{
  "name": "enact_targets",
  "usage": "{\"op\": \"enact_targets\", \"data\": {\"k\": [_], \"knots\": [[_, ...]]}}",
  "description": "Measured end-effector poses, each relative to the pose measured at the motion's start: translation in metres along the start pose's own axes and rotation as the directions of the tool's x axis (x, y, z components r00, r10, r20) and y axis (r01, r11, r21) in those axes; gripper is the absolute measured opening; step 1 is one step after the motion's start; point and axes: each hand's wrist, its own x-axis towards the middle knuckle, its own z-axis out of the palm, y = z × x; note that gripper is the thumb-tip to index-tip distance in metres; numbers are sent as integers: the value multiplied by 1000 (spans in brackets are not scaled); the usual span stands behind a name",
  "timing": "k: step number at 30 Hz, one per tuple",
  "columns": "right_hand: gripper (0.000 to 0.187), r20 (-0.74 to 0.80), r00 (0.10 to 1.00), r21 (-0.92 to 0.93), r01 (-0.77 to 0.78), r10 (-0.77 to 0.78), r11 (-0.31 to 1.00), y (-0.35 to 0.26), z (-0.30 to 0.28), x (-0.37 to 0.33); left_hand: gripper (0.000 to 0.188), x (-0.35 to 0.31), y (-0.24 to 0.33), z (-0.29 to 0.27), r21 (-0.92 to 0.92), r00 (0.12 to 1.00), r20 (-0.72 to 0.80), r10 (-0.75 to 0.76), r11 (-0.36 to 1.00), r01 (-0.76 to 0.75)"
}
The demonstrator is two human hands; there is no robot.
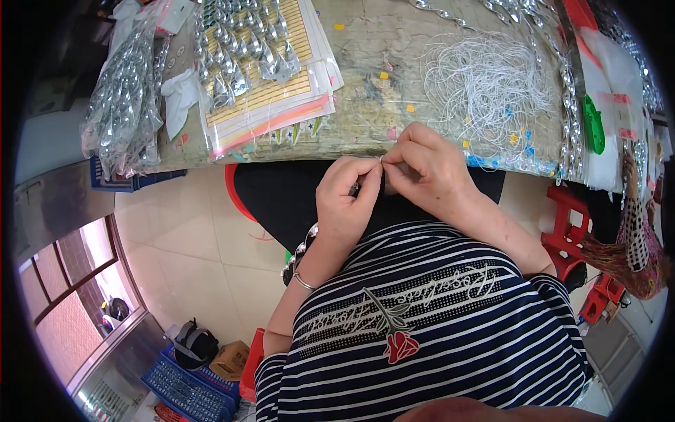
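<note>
Just in front of the table's near edge, my left hand [349, 193] and my right hand [430, 172] meet with thumbs and forefingers pinched together. A tiny bit of white string [380, 160] shows between the fingertips; how it is knotted or looped is too small to make out. A shiny silver twisted strip [307, 239] hangs beside my left wrist, and a dark glint shows inside the curl of my left fingers. On the table beyond my right hand lies a loose tangle of white string [492, 88].
Silver twisted ornaments [242, 42] lie on a yellow slatted mat at the far left, beside a bagged bundle of them [130, 105]. More silver strips [571, 126] and a green tool [594, 125] are at right. Red stools [564, 221] and blue baskets [190, 383] stand below.
</note>
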Motion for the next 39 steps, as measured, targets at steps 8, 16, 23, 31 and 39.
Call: {"op": "enact_targets", "data": {"k": [8,16,23,31,39], "knots": [[12,-2,999,12,46,-46,999,1,7,-3,9,-8,3,-4,-436,891,125,-436,783,444],[9,67,986,228,-162,151,960,0,8,-6,13,-8,4,-9,-566,803,222,-552,598,568],[6,157,959,364,-278,236,889,2,6,-7,11,-8,1,-11,-584,777,245,-581,551,596],[6,270,929,529,-363,254,767,14,9,-13,9,-8,9,-10,-523,822,159,-546,660,540],[9,270,931,514,-354,244,781,14,4,-14,8,-9,8,-4,-361,883,98,-460,810,462]]}}
